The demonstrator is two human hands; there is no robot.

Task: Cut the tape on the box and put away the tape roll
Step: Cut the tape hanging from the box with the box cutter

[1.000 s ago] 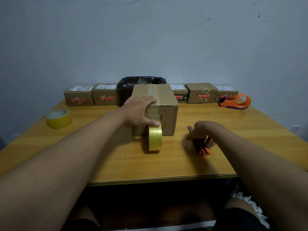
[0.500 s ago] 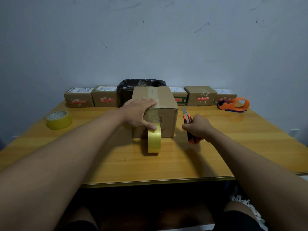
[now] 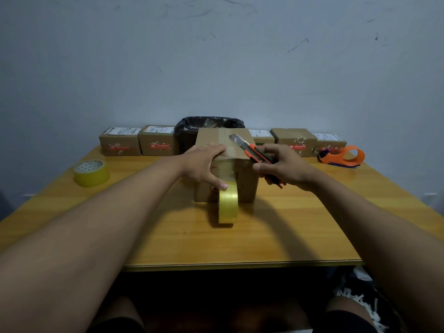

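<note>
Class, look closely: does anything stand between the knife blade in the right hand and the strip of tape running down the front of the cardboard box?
Nothing visible; only the left hand thumb presses beside it.

You're at a home packing spot: labelled parcels (image 3: pixel 120 141) lined against a scuffed wall (image 3: pixel 216 56), tape dispenser (image 3: pixel 343 156) on the surface (image 3: pixel 276 231).

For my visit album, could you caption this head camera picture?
Left hand steadies a cardboard box while the right hand brings a utility knife toward its tape roll.
</note>
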